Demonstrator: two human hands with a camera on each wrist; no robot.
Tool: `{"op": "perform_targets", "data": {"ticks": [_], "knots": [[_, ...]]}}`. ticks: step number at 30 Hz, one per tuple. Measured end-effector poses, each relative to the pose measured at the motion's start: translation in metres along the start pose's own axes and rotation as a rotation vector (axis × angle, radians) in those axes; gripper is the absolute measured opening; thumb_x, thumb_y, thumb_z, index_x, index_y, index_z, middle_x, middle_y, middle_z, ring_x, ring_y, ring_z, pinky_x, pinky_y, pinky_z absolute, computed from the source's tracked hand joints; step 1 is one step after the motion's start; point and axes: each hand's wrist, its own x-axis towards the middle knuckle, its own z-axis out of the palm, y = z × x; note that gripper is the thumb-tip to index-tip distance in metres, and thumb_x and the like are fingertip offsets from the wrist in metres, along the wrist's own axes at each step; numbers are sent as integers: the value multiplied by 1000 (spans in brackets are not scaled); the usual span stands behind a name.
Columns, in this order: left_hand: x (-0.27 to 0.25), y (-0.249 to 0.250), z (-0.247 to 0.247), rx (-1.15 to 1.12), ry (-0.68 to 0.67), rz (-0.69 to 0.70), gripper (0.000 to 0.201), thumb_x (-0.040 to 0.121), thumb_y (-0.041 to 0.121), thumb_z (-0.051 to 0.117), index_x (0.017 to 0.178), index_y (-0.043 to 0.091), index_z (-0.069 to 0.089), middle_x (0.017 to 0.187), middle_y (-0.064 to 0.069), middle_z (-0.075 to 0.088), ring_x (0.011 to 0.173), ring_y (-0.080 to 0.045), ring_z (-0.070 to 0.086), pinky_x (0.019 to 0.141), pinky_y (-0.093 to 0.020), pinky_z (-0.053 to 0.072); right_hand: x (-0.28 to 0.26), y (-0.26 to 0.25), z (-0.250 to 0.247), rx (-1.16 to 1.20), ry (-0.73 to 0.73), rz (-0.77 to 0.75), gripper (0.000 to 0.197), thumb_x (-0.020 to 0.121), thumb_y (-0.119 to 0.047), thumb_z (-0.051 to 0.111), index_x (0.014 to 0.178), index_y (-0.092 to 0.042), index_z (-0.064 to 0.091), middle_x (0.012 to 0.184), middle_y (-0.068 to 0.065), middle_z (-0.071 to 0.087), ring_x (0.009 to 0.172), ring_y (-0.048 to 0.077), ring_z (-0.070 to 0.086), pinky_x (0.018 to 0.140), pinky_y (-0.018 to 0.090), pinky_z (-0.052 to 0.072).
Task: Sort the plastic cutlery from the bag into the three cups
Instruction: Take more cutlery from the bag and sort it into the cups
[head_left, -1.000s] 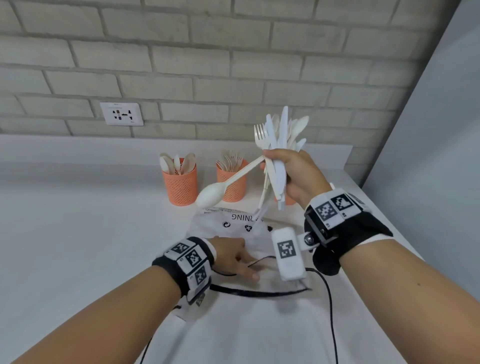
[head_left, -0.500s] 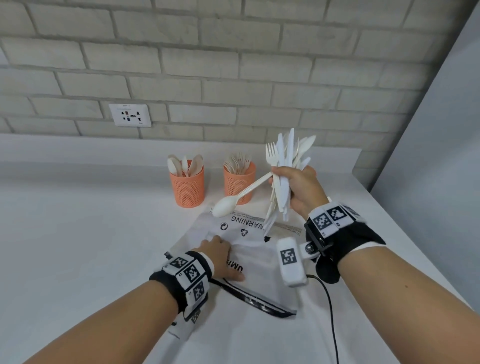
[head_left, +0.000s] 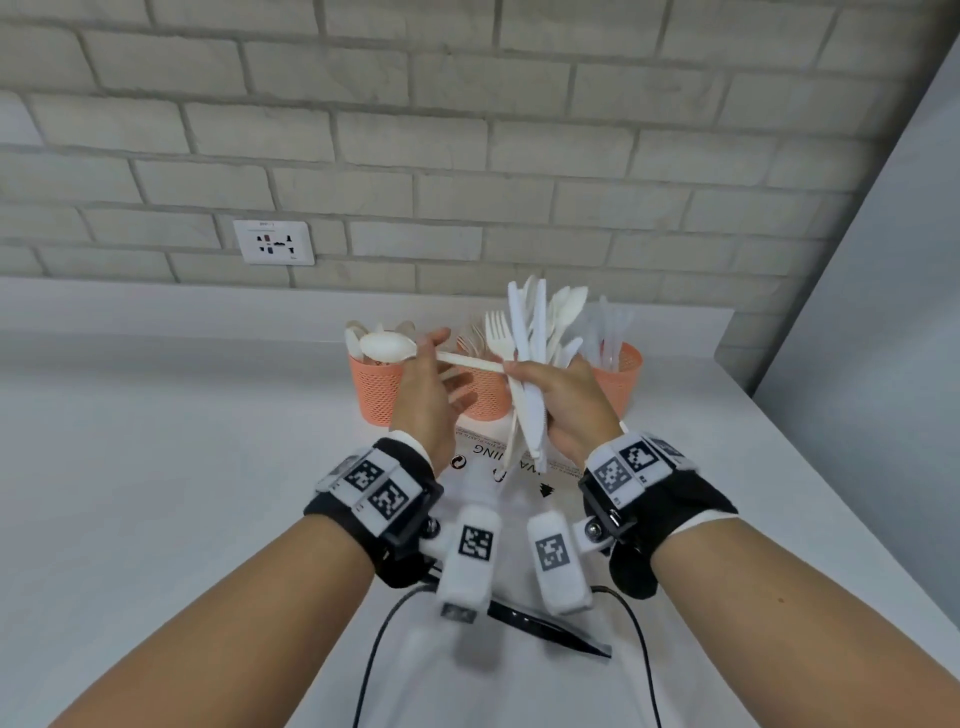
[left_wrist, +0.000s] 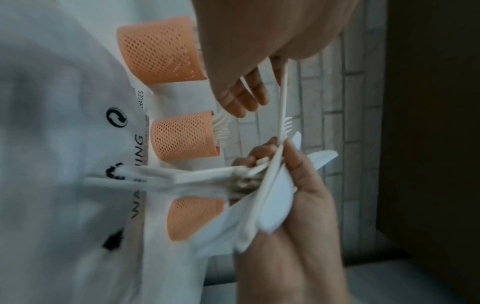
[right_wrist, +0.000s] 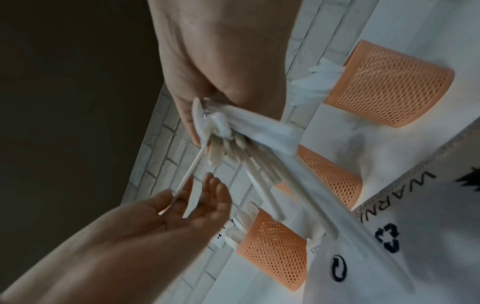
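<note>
My right hand (head_left: 566, 410) grips a mixed bundle of white plastic cutlery (head_left: 530, 332), forks, knives and spoons, upright above the bag (head_left: 519, 491). One spoon (head_left: 387, 347) sticks out sideways to the left from the bundle. My left hand (head_left: 431, 384) is raised beside it and pinches that spoon's handle (right_wrist: 189, 174) between thumb and forefinger, with the other fingers straight. Three orange mesh cups stand behind: the left cup (head_left: 376, 395) holds spoons, the middle cup (head_left: 488, 402) forks, the right cup (head_left: 621, 374) clear knives.
The white bag lies flat on the white counter (head_left: 156, 493), its black zip strip (head_left: 550, 631) near me. A black cable (head_left: 374, 649) trails toward me. A brick wall with a socket (head_left: 274, 242) rises behind; a grey panel (head_left: 883, 312) bounds the right side.
My left hand has lifted off the bag and come up to the sideways spoon's handle. The right hand with the bundle has stayed raised over the bag.
</note>
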Motion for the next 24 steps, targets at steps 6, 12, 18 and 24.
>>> {"op": "perform_targets", "data": {"ticks": [6, 12, 18, 24], "knots": [[19, 28, -4, -119, 64, 192, 30, 101, 18, 29, 77, 13, 46, 71, -4, 52, 61, -13, 54, 64, -24, 46, 1, 9, 4, -104, -58, 42, 16, 80, 12, 61, 95, 6, 62, 81, 16, 62, 69, 23, 60, 58, 23, 54], [26, 20, -16, 495, -309, -10, 49, 84, 58, 49, 102, 13, 55, 81, -2, 50, 62, -12, 42, 60, -26, 36, 16, -4, 8, -54, -94, 42, 22, 79, 6, 65, 100, 2, 64, 87, 17, 67, 72, 24, 67, 66, 32, 57], [24, 2, -8, 382, -628, -199, 84, 62, 55, 70, 128, 10, 46, 120, -11, 63, 117, -20, 57, 99, -33, 46, 21, -1, 28, -103, -161, 139, 43, 76, 6, 65, 117, 9, 52, 93, 20, 68, 86, 28, 68, 70, 35, 59], [39, 1, -17, 406, -764, -144, 76, 47, 48, 87, 105, 10, 57, 85, -7, 68, 82, -17, 66, 70, -27, 53, 25, -2, 29, -249, -135, 126, 43, 77, 0, 68, 115, -2, 46, 100, 16, 63, 91, 27, 66, 74, 41, 58]]}}
